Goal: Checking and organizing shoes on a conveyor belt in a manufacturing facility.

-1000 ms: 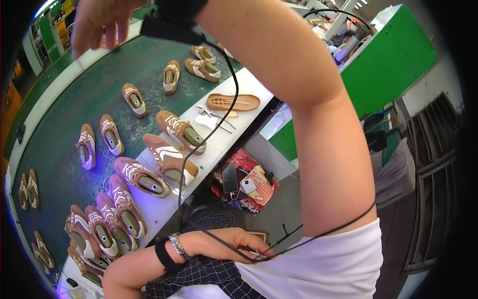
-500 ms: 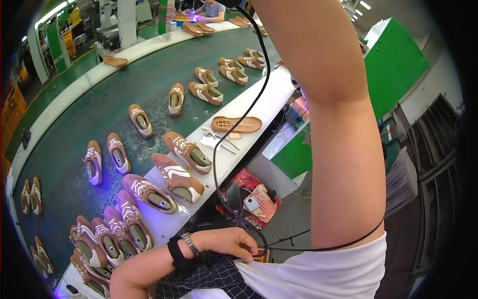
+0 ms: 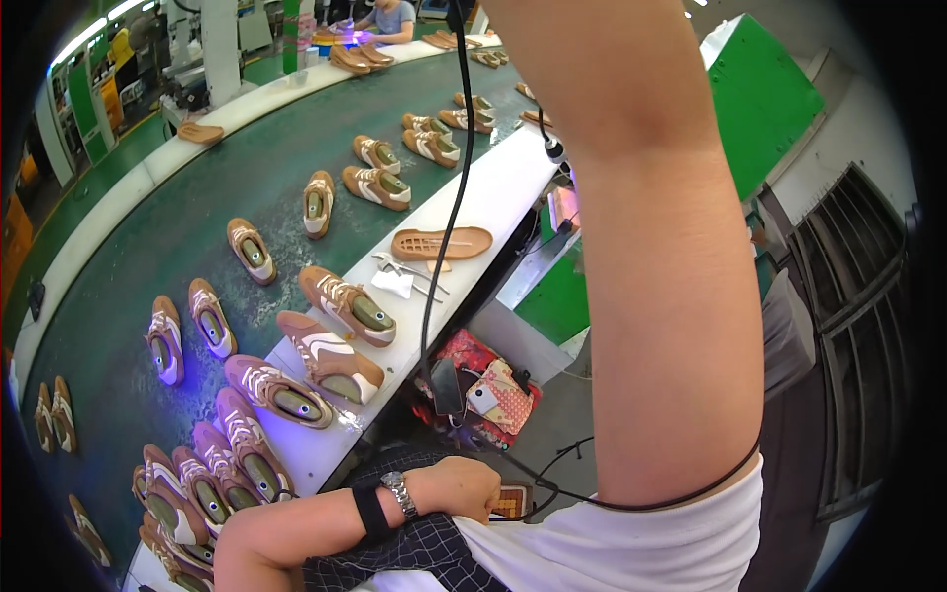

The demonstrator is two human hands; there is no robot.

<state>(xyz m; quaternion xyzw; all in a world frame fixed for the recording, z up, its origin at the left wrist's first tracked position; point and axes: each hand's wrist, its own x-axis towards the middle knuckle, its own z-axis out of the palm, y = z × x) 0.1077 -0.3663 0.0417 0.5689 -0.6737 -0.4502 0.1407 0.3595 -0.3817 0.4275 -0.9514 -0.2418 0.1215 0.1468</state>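
L hand (image 3: 464,488) lies low, on the person's side of the long white tabletop (image 3: 493,207) and below its edge, on dark checked cloth (image 3: 424,548) over the lap. Fingers are curled in towards the palm; can't tell if they grip anything. A silver wristwatch (image 3: 397,485) and a black band sit on that wrist. Just beside the knuckles, away from the tabletop, is a small brown woven pad (image 3: 511,501). R hand is out of view: the bare forearm (image 3: 641,247) goes up past the top edge, so its fingers can't be judged.

A thin black cable (image 3: 454,197) drops from up top, crosses the tabletop edge and ends at a small black box (image 3: 446,387) hanging below it.

Nearest on the tabletop are brown-and-white lace-up shoes on lasts (image 3: 347,304), another (image 3: 330,357) next along. Further along lie a white cloth w/ thin metal tools (image 3: 400,281) and a flat tan rubber sole (image 3: 441,243). Beyond the tabletop runs a green conveyor belt (image 3: 197,227) w/ more shoes. Under the tabletop sits a red patterned bag (image 3: 483,390).

Judgement: neither hand is on a shoe, so this reads as a gap btw pieces. Taking the nearest shoe would need the L hand to lift off the lap, open, and reach over the tabletop edge clear of the cable.
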